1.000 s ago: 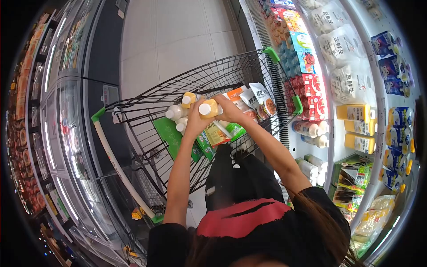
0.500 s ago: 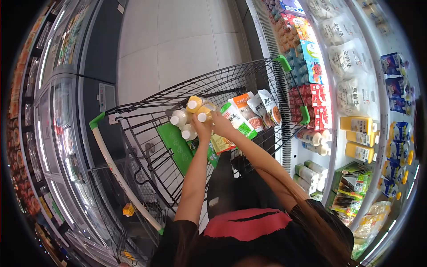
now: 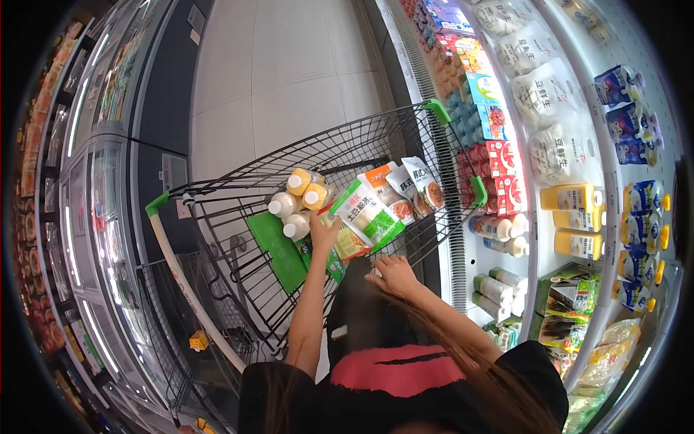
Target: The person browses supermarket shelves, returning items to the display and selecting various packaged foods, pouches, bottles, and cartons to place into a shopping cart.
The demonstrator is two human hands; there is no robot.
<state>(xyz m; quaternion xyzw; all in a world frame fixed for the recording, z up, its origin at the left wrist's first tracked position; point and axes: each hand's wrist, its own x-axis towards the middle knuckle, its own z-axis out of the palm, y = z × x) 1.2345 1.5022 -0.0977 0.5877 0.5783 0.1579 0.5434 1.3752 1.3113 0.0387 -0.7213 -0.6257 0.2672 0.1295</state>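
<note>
In the shopping cart [image 3: 318, 141] my left hand [image 3: 325, 230] is beside the bottles, its fingers near a yellow packet [image 3: 351, 241]; whether it grips anything is hard to make out. White-capped bottles [image 3: 282, 205] and yellow-capped bottles [image 3: 307, 186] stand together just beyond it. My right hand [image 3: 395, 275] hovers at the cart's near side with fingers apart and nothing in it. A green and white packet [image 3: 367, 215] lies between the hands and the orange packet [image 3: 389, 189]. Grey pouches [image 3: 423, 184] lean at the cart's right end. A green box [image 3: 278, 249] lies left of my left hand.
A chilled shelf [image 3: 535, 282] with yellow bottles [image 3: 571, 197], white bags [image 3: 557, 155] and red packs [image 3: 504, 177] runs along the right. Glass-door freezers [image 3: 105, 195] line the left. Beyond the cart lies tiled floor [image 3: 289, 65]. The cart's handle [image 3: 191, 289] is at the left.
My right hand has left the yellow-capped bottles and moved back toward my body. My left hand has shifted down from the bottles. The green and white packet is now more fully visible.
</note>
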